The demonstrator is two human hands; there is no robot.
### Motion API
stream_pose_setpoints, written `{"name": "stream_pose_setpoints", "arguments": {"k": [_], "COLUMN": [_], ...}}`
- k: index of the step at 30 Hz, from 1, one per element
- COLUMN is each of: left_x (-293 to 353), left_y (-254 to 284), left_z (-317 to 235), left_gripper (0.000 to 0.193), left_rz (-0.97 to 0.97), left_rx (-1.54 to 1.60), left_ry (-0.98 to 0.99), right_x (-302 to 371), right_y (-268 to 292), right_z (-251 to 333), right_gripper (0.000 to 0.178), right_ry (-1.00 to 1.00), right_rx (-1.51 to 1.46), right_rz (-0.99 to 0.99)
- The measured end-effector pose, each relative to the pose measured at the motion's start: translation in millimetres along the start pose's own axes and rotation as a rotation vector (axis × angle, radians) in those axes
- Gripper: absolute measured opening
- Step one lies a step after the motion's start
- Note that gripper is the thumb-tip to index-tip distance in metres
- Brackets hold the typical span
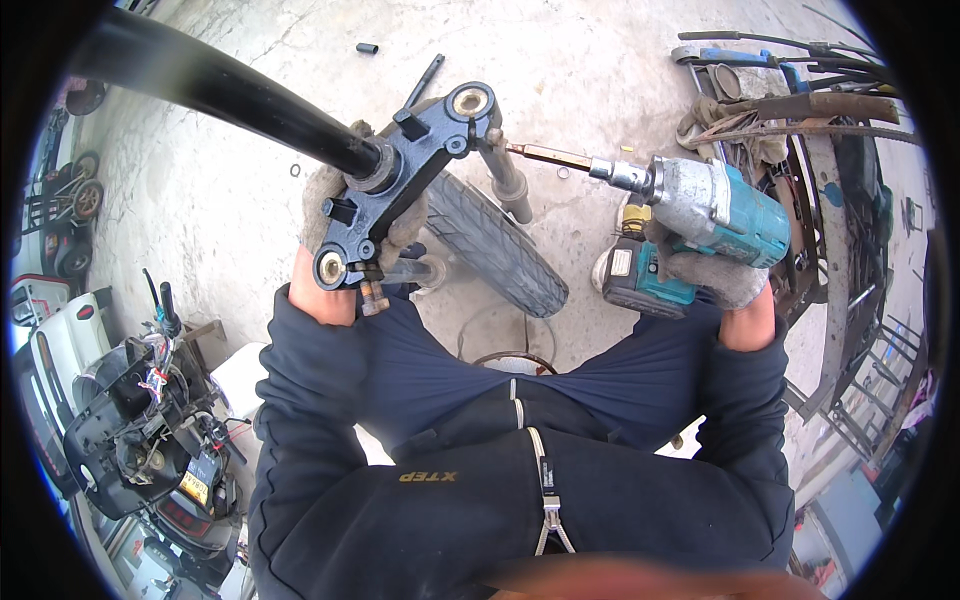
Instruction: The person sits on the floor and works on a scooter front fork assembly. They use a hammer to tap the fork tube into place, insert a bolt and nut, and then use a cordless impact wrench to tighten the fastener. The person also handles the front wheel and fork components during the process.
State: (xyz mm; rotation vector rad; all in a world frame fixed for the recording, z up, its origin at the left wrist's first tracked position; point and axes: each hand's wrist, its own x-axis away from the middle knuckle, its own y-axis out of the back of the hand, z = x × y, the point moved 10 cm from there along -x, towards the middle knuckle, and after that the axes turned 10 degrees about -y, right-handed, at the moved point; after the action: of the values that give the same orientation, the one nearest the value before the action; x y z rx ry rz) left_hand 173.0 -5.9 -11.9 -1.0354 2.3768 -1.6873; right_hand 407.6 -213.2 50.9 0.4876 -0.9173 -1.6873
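Observation:
My left hand (316,208), in a grey work glove, is wrapped round a black fork yoke (425,165) near the base of its long black steering tube (250,98). The tube slants up to the far left. Two rusty bolts (373,298) stick out at the yoke's near end. In my gloved right hand (728,282) is a teal cordless impact wrench (745,215), gripped by its handle. Its long coppery bit (550,155) points left at the yoke's far end; whether the tip touches a bolt there I cannot tell. Below the yoke are a fork leg (512,188) and a black tyre (500,245).
A small black sleeve (367,48) lies on the concrete floor ahead, and a small ring (295,170) lies left of the yoke. On the right stands a metal rack (820,190) with cables and tools. Stripped scooter parts (130,430) crowd the left.

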Motion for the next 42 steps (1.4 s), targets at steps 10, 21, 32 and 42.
{"name": "stream_pose_setpoints", "arguments": {"k": [10,21,32,42], "left_x": [1,-2,-8,-3], "left_y": [1,5,0,9], "left_z": [1,-3,-1,-7], "left_gripper": [0.059,0.061,0.065,0.073], "left_rz": [0.060,0.068,0.058,0.047], "left_rx": [0.044,-0.055,-0.067,-0.230], "left_ry": [0.045,-0.016,0.031,0.013], "right_x": [5,8,-4,7], "right_y": [4,2,-52,-46], "right_z": [-6,-5,-32,-51], "right_gripper": [0.038,0.029,0.050,0.051], "right_ry": [-0.004,0.135,-0.162,-0.321], "right_rx": [0.112,0.040,-0.722,-1.031], "right_rz": [-0.110,-0.220,0.150,0.237]}}
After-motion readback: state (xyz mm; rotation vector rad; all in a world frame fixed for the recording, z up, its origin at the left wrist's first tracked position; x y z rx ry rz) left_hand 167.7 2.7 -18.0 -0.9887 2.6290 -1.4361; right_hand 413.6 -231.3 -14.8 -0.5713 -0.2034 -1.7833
